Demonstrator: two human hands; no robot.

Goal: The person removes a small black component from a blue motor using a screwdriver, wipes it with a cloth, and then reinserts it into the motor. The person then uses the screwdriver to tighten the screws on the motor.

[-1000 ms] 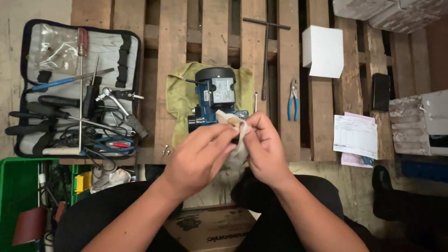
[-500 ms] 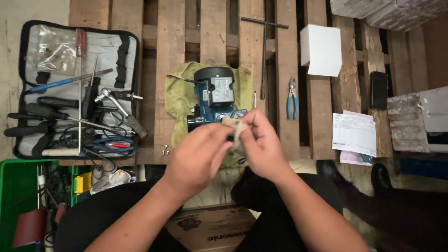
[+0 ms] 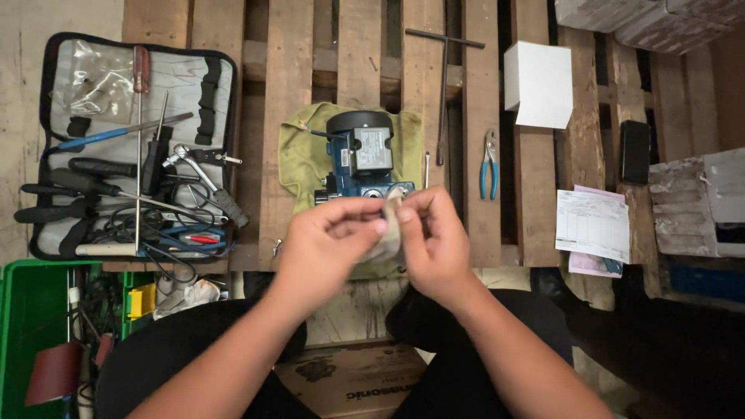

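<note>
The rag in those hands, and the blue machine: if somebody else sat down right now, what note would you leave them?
Left hand: pinching one side of the small pale rag.
Right hand: gripping the rag's other side; whatever is inside the rag is hidden.
Blue pump motor: sits on a green cloth on the wooden pallet, just beyond the hands.
Nearby: open tool pouch to the left, blue-handled pliers and T-handle wrench to the right.
Done: motor laid out, tools out.
Left: cannot tell how far the wiping has got.
</note>
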